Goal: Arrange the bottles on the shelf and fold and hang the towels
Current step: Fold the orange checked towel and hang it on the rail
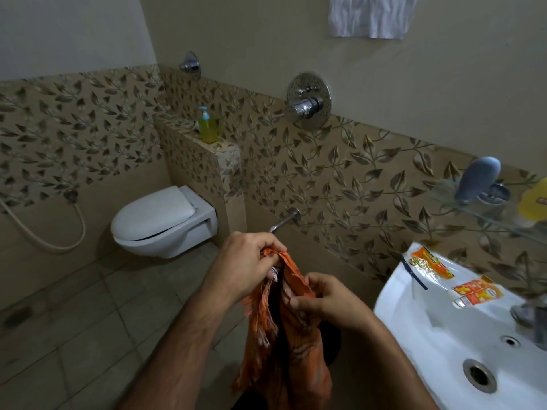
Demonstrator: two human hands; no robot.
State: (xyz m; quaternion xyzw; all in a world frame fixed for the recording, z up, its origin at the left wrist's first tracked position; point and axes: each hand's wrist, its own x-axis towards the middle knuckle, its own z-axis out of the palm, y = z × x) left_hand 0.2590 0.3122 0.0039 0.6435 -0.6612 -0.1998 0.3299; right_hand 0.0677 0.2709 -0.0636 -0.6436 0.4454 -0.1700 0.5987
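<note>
**Orange towel gripped in both hands above bathroom floor**

A person's left hand point(247, 260) pinches the top edge of an orange fringed towel point(284, 335), fingers curled round the bunched cloth, while the right hand point(322, 300) grips a fold just below it. The towel hangs between the forearms, beside the white sink point(429, 335) (two orange packets point(453, 279) lie on its rim). A green pump bottle point(207, 127) stands on the tiled ledge point(228, 150) above the toilet point(159, 223); a pale towel point(371, 16) hangs high on the wall.

Both forearms reach forward, the left hand point(247, 258) raised with fingers curled, the right hand point(322, 300) lower, pinching.
</note>
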